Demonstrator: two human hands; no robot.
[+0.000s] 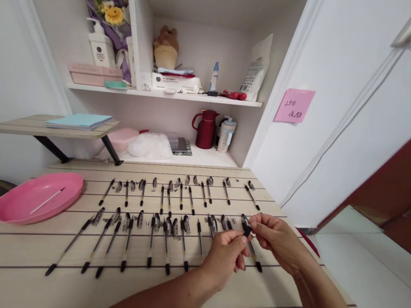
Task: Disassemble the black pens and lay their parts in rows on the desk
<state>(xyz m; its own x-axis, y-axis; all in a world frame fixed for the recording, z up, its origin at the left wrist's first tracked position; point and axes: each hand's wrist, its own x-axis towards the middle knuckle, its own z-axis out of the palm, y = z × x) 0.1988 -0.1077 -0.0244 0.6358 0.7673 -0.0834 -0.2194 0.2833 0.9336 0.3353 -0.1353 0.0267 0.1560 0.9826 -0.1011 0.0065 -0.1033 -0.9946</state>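
Note:
My left hand [224, 254] and my right hand [275, 239] meet over the right part of the table. Both have their fingers closed around a small black and clear pen part [245, 224]; its exact kind is partly hidden by the fingers. Under my right hand lies a pen [256, 259] with a black end. Two rows of pens spread to the left, among them a pen [68, 245] in the front row and a pen [252, 197] in the back row. Clear pen caps [98, 216] and tiny metal tips lie near their upper ends.
A pink tray [7, 202] holding a thin white refill [47, 201] sits at the table's left. Behind it stands a small raised shelf [20, 124] on black legs. A dark red jug [206, 129] and a light cup [226, 135] occupy the lower shelf.

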